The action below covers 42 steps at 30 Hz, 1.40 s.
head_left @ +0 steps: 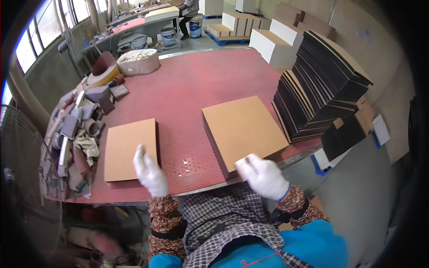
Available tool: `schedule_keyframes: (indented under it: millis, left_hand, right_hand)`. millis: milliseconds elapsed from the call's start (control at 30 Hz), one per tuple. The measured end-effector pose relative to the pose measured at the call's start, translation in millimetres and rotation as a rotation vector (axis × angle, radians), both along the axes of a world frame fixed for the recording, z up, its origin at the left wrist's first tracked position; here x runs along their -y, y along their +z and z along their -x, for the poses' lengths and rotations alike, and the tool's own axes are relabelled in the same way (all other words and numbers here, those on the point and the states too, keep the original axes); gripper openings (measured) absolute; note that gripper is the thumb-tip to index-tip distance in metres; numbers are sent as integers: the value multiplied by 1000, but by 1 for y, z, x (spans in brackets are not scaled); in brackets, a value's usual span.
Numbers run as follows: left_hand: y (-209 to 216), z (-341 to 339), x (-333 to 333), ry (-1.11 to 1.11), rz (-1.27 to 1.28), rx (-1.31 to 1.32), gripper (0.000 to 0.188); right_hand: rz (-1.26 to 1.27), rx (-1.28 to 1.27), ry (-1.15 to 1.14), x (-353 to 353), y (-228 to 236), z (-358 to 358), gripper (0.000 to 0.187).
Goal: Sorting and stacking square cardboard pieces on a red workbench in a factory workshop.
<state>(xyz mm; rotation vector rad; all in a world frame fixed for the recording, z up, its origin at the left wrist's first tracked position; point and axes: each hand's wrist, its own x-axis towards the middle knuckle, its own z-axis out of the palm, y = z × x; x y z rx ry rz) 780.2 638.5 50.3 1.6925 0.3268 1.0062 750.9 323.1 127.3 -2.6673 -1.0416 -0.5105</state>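
Two brown boards lie on the red counter (187,89): your left hand (149,172), fingers loosely spread, touches the smaller board (127,149), while your right hand (263,175), loosely curled and empty, hovers at the larger stack (243,127).

the right hand (262,176) is smeared by motion, so its fingers cannot be told apart, and it hides the near corner of the right board (243,129). the left hand (149,172) covers the near right corner of the left board (129,148). the far person (187,13) is cut off by the top edge.
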Motion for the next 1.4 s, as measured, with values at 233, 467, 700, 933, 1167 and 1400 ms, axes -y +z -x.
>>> schedule_keyframes:
  millis: [233, 467, 700, 933, 1167, 1400]
  left_hand:
    - [19, -73, 125, -533, 84, -482, 75]
    - [-5, -97, 155, -530, 58, -466, 79]
    - [-13, -100, 153, -580, 120, -401, 77]
    - [-5, -94, 153, -585, 128, -421, 77]
    - [-2, -92, 153, -571, 118, -451, 76]
    - [-2, -94, 150, -563, 102, -457, 76]
  right_hand:
    - [278, -89, -327, 98, -7, -28, 23]
    - [423, -123, -305, 96, -1, -47, 20]
    - [360, -154, -366, 88, -5, -62, 23]
    - [234, -189, -514, 64, -10, -120, 31]
    - [188, -248, -551, 42, -12, -201, 35]
    - [195, -247, -503, 43, -11, -188, 36]
